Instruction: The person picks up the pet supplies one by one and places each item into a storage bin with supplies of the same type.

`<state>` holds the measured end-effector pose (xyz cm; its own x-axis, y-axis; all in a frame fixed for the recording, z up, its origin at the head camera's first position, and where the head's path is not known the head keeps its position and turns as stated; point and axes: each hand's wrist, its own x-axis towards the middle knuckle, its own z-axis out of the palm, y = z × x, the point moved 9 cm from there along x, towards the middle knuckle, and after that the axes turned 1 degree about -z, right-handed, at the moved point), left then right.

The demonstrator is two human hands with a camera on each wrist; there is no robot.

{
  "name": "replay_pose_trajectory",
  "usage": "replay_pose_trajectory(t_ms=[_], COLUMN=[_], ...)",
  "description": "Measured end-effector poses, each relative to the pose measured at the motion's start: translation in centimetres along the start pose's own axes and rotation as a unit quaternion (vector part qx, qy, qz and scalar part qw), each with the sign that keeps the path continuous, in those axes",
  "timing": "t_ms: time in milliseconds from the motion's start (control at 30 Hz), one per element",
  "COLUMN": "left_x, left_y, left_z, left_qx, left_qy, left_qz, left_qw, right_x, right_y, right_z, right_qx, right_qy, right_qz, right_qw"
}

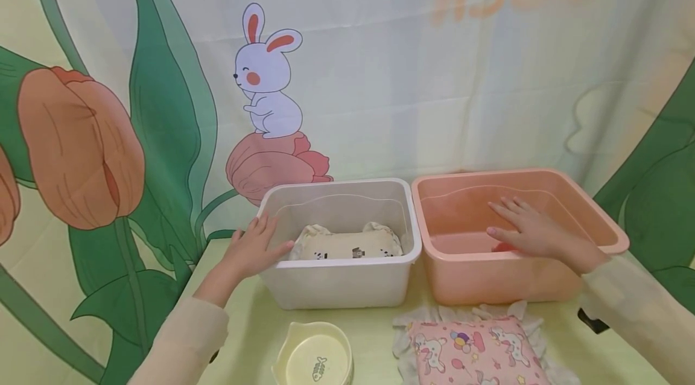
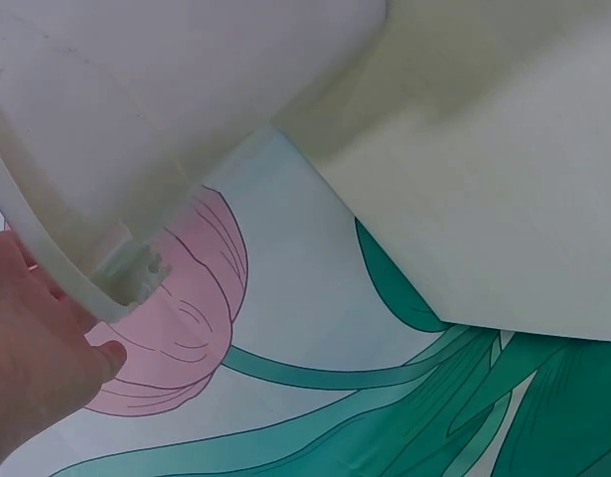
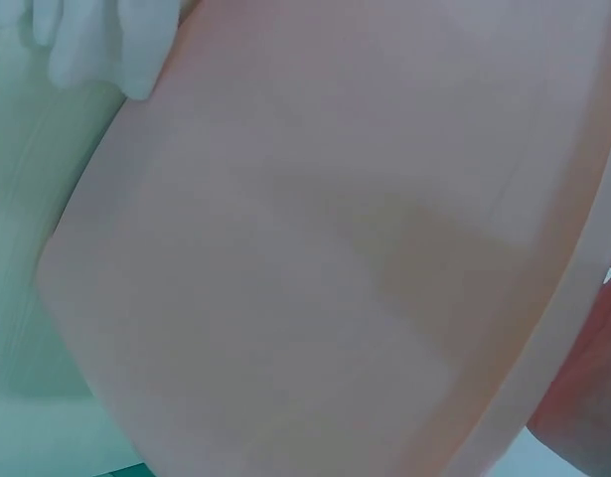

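Hovering over pink bin (image 1: 488, 282), right hand (image 1: 529, 231), fingers (image 1: 513, 211) straight; left hand (image 1: 252, 252), fingers extended, at white bin (image 1: 336, 285)

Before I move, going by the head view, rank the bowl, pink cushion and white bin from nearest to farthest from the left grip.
1. White bin: right at the left grip, by its left end.
2. Bowl: in front of that bin.
3. Pink cushion: farther right, in front of the pink bin.
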<state>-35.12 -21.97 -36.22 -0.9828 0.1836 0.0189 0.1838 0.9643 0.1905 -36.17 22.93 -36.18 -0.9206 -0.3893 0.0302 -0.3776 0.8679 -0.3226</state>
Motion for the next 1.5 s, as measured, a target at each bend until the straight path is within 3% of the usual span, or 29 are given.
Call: replay_pose_trajectory(t_ms=[933,1500], left_x=[-2.4,-2.7], left_y=[-1.7,-2.5], left_z=[-0.7,-0.8], left_qx=[-0.035,-0.019], left_qy=[0.016,0.028], left_qz=[-0.003,0.001], left_qw=[0.9992,0.9994], right_x=[-1.1,-1.6], right_y=[-1.6,-2.5], right_z=[-0.3,-0.3], right_qx=[0.025,0.015], right_qy=[0.003,0.011], right_qz=[-0.015,-0.034], right_qw=[1.0,0.999])
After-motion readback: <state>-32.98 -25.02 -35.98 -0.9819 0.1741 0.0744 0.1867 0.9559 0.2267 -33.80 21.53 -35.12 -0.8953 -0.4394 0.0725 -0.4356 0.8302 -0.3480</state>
